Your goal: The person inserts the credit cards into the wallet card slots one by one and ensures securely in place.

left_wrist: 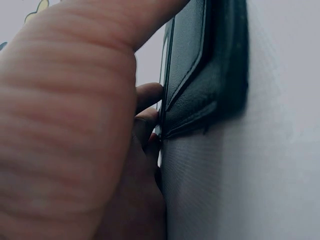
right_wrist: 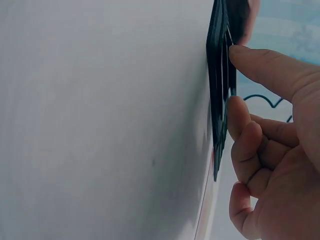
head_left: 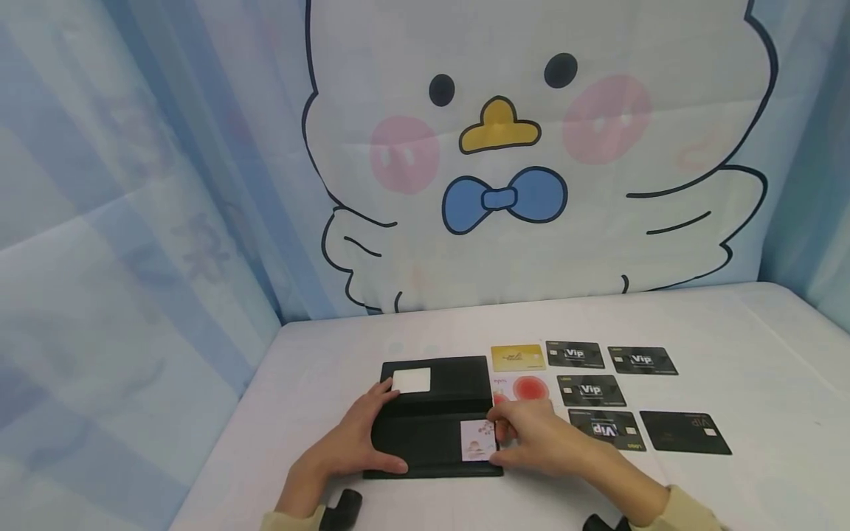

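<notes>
A black wallet lies unfolded on the table, a fold running across its middle. On its upper panel a white card shows at the left; at the right of the lower panel is a pale card with a pink print. My left hand rests on the wallet's left side, its fingers near the white card and thumb spread onto the lower panel. With thumb and index finger, my right hand holds the printed card at its right edge. The right wrist view shows these fingertips against the wallet's side.
Right of the wallet lie a gold card, a card with a red circle partly behind my right hand, several black Vip cards and a black card farther right. A cartoon-printed curtain hangs behind the white table.
</notes>
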The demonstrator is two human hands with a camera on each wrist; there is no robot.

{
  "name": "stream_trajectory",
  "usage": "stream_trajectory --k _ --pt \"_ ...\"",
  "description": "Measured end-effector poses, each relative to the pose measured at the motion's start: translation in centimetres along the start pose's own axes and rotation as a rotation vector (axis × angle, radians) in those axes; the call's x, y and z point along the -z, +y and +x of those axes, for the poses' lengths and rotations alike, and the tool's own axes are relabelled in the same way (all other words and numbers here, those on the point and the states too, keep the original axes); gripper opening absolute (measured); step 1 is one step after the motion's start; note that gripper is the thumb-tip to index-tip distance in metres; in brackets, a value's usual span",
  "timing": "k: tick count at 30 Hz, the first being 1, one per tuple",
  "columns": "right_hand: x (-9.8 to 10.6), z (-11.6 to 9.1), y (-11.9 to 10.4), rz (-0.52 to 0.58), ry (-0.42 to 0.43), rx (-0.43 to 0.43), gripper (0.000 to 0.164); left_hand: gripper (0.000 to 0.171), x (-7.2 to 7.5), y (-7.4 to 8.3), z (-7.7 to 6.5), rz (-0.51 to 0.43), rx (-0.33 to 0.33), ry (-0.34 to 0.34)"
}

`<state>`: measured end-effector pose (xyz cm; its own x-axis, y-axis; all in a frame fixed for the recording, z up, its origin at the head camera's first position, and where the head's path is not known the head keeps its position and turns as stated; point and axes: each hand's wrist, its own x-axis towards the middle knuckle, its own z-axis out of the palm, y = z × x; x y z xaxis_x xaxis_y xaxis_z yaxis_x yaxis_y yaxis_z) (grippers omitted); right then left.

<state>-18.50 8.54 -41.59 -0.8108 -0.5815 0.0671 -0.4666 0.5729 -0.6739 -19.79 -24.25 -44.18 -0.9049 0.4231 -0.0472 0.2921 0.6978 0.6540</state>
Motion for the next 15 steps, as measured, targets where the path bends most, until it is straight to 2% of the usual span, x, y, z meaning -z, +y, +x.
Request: stream_trajectory --k 15 --pt "-1.2 1.1 -1.0 -0.069 -0.008 -0.008 0.044 0.111 0.0 0.1 0.0 0.005 0.008 -0.004"
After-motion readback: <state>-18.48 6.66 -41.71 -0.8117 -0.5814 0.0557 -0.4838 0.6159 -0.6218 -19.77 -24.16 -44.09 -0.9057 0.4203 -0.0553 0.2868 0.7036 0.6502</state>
